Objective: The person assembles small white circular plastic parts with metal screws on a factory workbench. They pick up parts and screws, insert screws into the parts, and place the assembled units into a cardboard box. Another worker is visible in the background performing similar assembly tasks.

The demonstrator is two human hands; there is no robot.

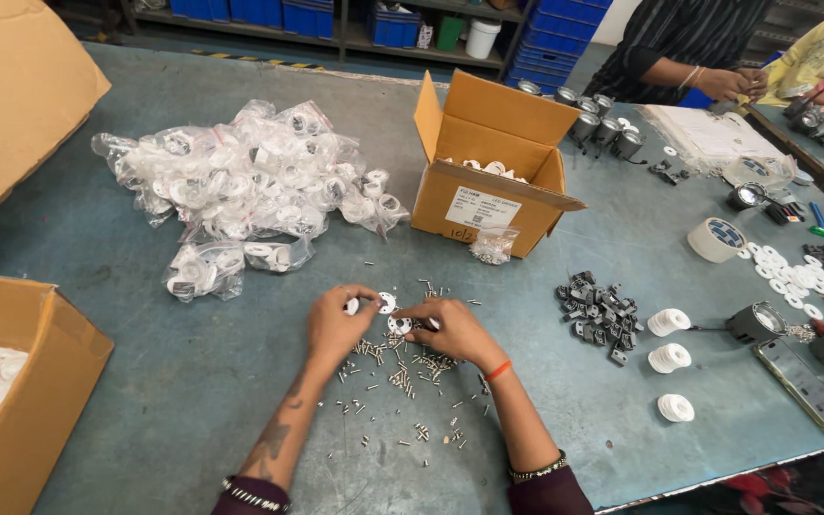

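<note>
Head view: left hand [336, 319] pinched a small white disc [385, 302], right hand [450, 329] gripped another over the scattered screws [402, 377]; steadying both discs near those screws seemed wise.

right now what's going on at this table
A person sits at a blue-grey table, both hands over a scatter of small metal screws. The left hand pinches a small white part; the right hand rests beside white discs. An open cardboard box and bagged white parts lie beyond.
</note>
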